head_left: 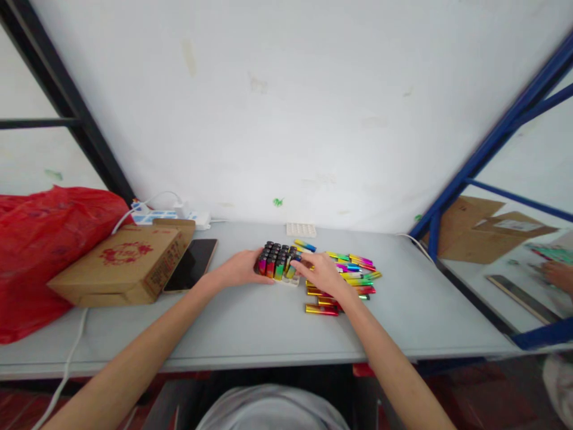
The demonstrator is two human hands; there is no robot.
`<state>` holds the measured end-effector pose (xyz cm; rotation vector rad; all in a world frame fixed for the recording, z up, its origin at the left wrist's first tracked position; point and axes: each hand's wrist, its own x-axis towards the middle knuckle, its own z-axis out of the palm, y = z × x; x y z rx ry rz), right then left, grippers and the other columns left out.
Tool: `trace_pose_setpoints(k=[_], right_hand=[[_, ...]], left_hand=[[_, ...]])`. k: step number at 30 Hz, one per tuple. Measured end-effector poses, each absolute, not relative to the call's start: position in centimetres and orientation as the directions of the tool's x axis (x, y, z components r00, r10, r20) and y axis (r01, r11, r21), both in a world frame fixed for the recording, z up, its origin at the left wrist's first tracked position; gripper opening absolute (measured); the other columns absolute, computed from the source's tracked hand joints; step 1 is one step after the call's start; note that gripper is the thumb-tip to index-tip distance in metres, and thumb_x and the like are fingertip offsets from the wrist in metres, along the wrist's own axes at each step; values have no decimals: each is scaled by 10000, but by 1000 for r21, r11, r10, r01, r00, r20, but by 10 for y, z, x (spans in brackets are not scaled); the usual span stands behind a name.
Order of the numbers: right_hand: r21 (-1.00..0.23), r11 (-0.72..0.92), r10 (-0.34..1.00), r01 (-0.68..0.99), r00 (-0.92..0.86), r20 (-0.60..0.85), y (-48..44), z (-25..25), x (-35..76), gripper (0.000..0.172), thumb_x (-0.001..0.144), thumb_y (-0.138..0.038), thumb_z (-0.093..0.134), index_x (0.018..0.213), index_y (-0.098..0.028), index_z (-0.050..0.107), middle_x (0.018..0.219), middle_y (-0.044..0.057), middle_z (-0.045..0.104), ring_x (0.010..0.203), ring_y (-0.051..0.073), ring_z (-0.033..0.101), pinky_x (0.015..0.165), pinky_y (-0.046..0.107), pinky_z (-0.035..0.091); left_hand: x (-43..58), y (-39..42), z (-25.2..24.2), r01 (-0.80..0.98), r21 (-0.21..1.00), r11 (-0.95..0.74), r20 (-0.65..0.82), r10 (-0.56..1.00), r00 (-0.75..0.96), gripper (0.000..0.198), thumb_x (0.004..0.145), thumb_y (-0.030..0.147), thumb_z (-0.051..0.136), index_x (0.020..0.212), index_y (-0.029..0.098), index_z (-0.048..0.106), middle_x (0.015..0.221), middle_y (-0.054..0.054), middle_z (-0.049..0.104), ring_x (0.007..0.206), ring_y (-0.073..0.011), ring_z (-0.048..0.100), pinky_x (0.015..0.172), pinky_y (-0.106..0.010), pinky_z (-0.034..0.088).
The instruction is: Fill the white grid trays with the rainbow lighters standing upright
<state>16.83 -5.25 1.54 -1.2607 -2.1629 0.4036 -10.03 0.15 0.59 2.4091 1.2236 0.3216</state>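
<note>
Shiny multicoloured lighters with black tops stand upright in rows in a white tray with small compartments. My left hand is wrapped round the left side of this block, thumb at the near side and fingers partly hidden. At the right end of the rows, my right hand has its fingers closed on a yellow and blue lighter, which leans a little over the tray. To the right lies a loose pile of lighters, partly hidden by my right hand and forearm.
A second white tray sits by the wall. On the left are a dark tablet or phone, a cardboard box, a red plastic bag and a power strip. Beyond the blue frame, another person's hand shows.
</note>
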Motion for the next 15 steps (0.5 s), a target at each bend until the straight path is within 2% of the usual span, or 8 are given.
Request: trace_pose_setpoints(k=[2, 8, 15], right_hand=[[-533, 509, 860, 676, -385, 334, -52, 16, 169, 381, 1044, -468, 554, 748, -240, 629, 706, 24, 718, 618, 194, 628, 613, 318, 441], [-392, 588, 804, 707, -462, 373, -53, 15, 170, 364, 1055, -486, 546, 825, -233, 670, 723, 38, 682, 656, 204, 617, 634, 326, 439], [-293, 615, 783, 732, -526, 331, -54, 16, 168, 244, 1076, -412, 537, 991, -220, 660, 911, 66, 729, 767, 216, 661, 677, 316, 451]], left_hand=[[-100, 3, 5, 708, 473, -525, 22, 810, 586, 898, 675, 765, 754, 1340, 183, 597, 1155, -112, 771, 997, -341, 729, 850, -368, 537], [-100, 3, 4, 714, 461, -526, 20, 811, 585, 896, 680, 765, 753, 1347, 187, 595, 1157, -115, 771, 1007, -344, 730, 861, -366, 534], [-101, 2, 4, 707, 466, -532, 33, 809, 587, 876, 691, 754, 752, 1353, 203, 589, 1187, -111, 767, 1041, -346, 731, 876, -364, 535]])
